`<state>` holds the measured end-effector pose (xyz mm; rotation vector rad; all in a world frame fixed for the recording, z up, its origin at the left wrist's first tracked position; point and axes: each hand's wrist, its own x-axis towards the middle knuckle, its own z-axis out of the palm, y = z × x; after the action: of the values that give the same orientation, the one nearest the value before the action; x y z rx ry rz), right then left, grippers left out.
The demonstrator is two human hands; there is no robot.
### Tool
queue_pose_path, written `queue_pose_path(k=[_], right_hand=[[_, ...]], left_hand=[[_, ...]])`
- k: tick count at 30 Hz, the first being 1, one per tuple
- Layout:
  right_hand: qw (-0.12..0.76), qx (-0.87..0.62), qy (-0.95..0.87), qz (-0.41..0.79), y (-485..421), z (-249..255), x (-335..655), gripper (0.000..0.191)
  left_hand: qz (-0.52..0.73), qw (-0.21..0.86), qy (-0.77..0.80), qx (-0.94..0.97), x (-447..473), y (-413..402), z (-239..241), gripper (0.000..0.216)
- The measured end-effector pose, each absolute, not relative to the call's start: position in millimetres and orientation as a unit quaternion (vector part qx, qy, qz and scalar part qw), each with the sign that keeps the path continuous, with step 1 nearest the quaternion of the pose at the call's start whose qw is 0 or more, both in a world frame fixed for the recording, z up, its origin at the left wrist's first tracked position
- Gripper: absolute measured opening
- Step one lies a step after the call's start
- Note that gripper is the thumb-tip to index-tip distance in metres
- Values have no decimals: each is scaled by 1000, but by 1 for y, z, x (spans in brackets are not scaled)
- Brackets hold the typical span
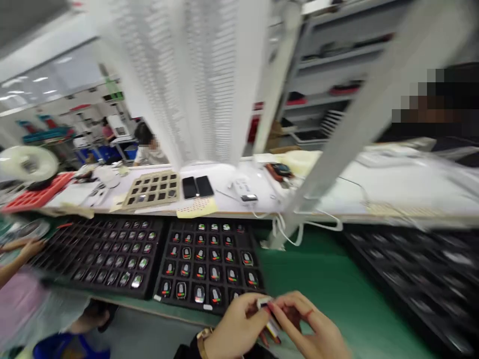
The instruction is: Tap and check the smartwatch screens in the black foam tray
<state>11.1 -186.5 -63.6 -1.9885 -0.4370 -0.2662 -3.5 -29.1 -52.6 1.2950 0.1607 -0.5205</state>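
Note:
My left hand (237,326) and my right hand (312,324) meet at the bottom, over the near edge of the green bench. Between their fingertips is a small smartwatch body (272,327), pale-edged and mostly covered by the fingers. Both hands are closed on it. Just left of them lies a black compartment tray (207,307) with rows of square smartwatch bodies (215,272), many with lit screens. My left hand overlaps this tray's near right corner. A bracelet is on my left wrist, and a red band circles one right finger.
Another black tray (149,271) sits farther left, near a co-worker's hand (32,249). A blurred black tray (411,279) lies at right. The white shelf (337,192) carries a beige tray (151,189), two phones (197,187) and cables (288,232). A slanted post (322,164) rises ahead.

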Motion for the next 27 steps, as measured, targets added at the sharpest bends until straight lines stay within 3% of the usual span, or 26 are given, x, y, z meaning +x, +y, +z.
queue_pose_path(k=[13,18,27], right_hand=[[523,-845,70,-83,-196,-44,-33,29],[511,-847,107,-102,-200,-50,-40,25],[555,-809,133,-141,-230,-69,-42,21]], left_hand=[[-377,668,-85,636,19,-51,-57,58],[-396,651,-82,642,21,-60,-71,68],[-418,631,-107,645,27,-95,-86,67]])
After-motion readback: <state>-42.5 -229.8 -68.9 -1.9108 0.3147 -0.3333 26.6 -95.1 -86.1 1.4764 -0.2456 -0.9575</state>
